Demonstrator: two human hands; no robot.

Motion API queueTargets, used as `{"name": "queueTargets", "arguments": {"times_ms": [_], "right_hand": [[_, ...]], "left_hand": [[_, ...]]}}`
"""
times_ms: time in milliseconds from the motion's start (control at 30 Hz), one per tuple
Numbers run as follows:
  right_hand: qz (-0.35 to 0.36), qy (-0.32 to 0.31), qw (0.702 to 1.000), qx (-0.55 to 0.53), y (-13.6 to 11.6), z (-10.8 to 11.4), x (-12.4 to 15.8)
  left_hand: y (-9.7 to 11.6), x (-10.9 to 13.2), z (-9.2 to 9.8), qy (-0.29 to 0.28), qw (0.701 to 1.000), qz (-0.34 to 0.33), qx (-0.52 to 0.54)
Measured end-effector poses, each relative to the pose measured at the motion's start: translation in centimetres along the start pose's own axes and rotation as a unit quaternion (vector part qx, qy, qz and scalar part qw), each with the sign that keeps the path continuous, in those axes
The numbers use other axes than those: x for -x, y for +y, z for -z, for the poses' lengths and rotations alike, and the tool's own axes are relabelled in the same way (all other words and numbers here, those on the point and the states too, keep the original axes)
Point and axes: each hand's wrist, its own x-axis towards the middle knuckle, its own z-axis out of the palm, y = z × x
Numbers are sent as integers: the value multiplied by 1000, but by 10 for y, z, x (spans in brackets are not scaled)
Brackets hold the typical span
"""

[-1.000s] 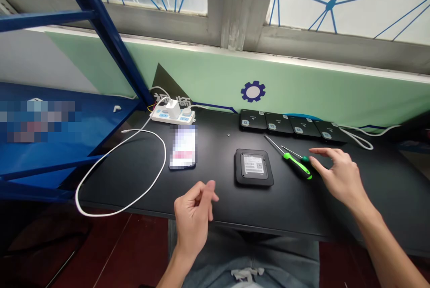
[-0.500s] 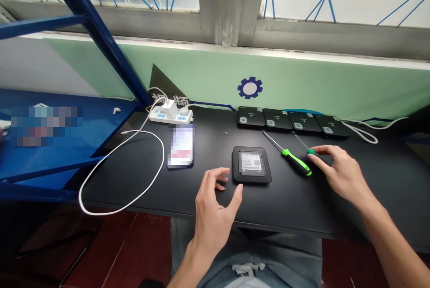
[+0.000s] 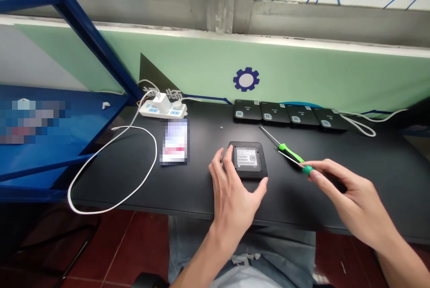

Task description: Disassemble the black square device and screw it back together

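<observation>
Small screwdriver (image 3: 307,169) pinched in right hand (image 3: 354,200), tip not yet on black box (image 3: 248,160); left hand (image 3: 234,196) spans box, grip unclear.

Right hand (image 3: 352,198) lifted the small screwdriver (image 3: 307,170); left hand (image 3: 235,194) reached the box (image 3: 248,159).

Left hand (image 3: 235,196) and right hand (image 3: 358,203): bare. Forearms (image 3: 401,252): bare as far as the view's edge. Trousers (image 3: 285,250): grey-blue cloth, creased across the lap. Drawstring (image 3: 247,259): whitish, bunched at front of waist. Top (image 3: 248,279): pale grey, only lower front visible, detail indistinct.
</observation>
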Motion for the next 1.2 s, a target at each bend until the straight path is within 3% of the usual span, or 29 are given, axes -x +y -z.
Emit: {"name": "queueTargets", "arguments": {"times_ms": [233, 433, 667, 833, 900, 1033, 1200], "right_hand": [[-69, -14, 997, -22, 6, -11, 9], [-146, -94, 977, -124, -7, -43, 13], [-160, -78, 968, -175, -35, -74, 1], [-148, -60, 969, -187, -40, -86, -17], [-152, -28, 972, -179, -40, -87, -19], [-175, 23, 971, -162, -44, -85, -3], [-183, -5, 964, -192, -51, -87, 12]], "left_hand": [[3, 13, -2, 31, 999, 24, 21], [2, 37, 6, 37, 994, 65, 81], [14, 66, 9, 26, 991, 63, 119], [29, 85, 4, 11, 980, 93, 177], [25, 82, 9, 17, 977, 102, 189], [3, 59, 26, 95, 972, 116, 182], [-13, 35, 33, 41, 958, 134, 251]]}}
